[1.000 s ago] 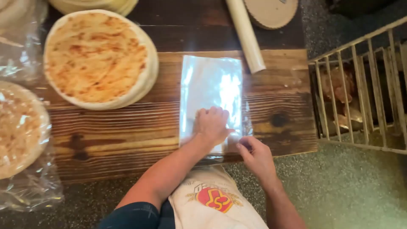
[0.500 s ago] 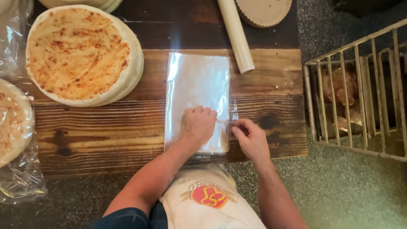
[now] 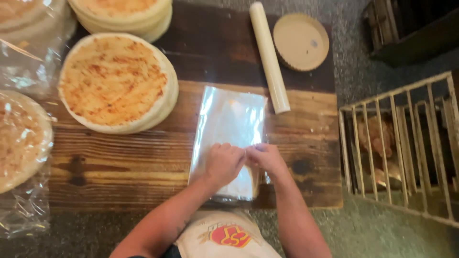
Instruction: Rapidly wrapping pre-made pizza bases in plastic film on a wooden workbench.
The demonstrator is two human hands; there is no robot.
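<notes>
both the left hand (image 3: 224, 165) and right hand (image 3: 267, 160) pinch the clear plastic bags (image 3: 230, 126) together.

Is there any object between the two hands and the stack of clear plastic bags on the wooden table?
Nothing visible: the left hand and the right hand both rest directly on the stack of clear plastic bags.

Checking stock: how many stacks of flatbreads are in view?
4: a bare stack left of the plastic bags, one behind it, two bagged at the left edge. More may lie out of frame.
</notes>
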